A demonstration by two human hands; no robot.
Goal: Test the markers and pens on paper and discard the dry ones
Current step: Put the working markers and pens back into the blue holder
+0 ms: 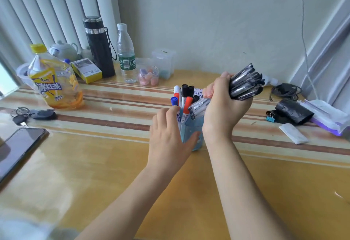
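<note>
- We grip a thick bundle of black pens in our right hand, fingers curled tight round the barrels. The capped ends fan up and to the right, and the clear, printed barrels stick out below the fist.
- The bundle is tilted just above the pen holder, a pale blue see-through cup standing mid-table.
- Our left hand holds the cup, with the thumb along its near side and the fingers wrapped round its left side.
- Markers stand upright in the cup: white barrels with blue, red-orange and black caps, packed close against the pen barrels.
- To the left, well apart, stand an iced tea bottle, a black flask and a water bottle. Keys and a phone lie nearer the left edge.
- To the right lie a black pouch, a blue binder clip and a white packet, with a coiled cable by the wall.
- The table shows a broad stretch of glossy yellow top between the cup and us, on both sides of our forearms.
</note>
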